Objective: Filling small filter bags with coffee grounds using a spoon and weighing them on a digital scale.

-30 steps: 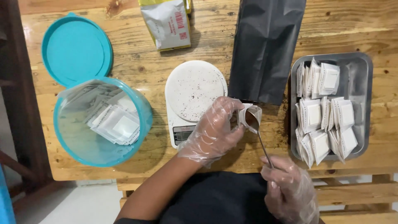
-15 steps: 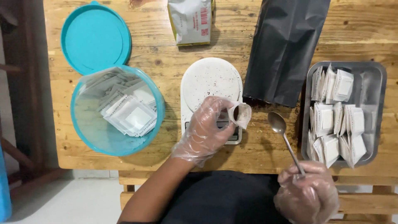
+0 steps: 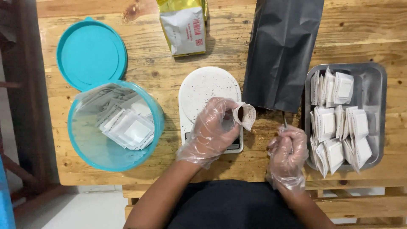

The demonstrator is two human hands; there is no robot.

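A: Starting at the far left, what sits on the desk point(image 3: 140, 63)?

B: A teal round lid point(image 3: 91, 53), and just below it a teal tub point(image 3: 87, 148) with flat white filter packets point(image 3: 127, 127) lying loose inside. Further along the back edge lies a gold and white pouch point(image 3: 184, 27).

A: And in the middle?

B: A white round scale point(image 3: 203, 91). The left hand point(image 3: 210, 133), in a clear glove, rests over its lower part, fingers closed on a small open filter bag point(image 3: 245, 116) with dark grounds showing in its mouth. The bag is held just off the scale's right edge, above the wood.

A: The right hand?

B: The right hand point(image 3: 288, 154), also gloved, is a fist clamped on a thin spoon handle point(image 3: 285, 123) that runs up toward the tall black bag point(image 3: 282, 53). The bowl of the spoon is hidden at the bag's lower edge.

A: How would you do this step well?

B: I'd judge it best to keep the filter bag's mouth pinched wide and upright, bring level spoonfuls over slowly, and tip close to the opening so nothing spills on the wood.

A: Far right?

B: A metal tray point(image 3: 377, 85) with more white packets point(image 3: 339, 123) standing in rows.
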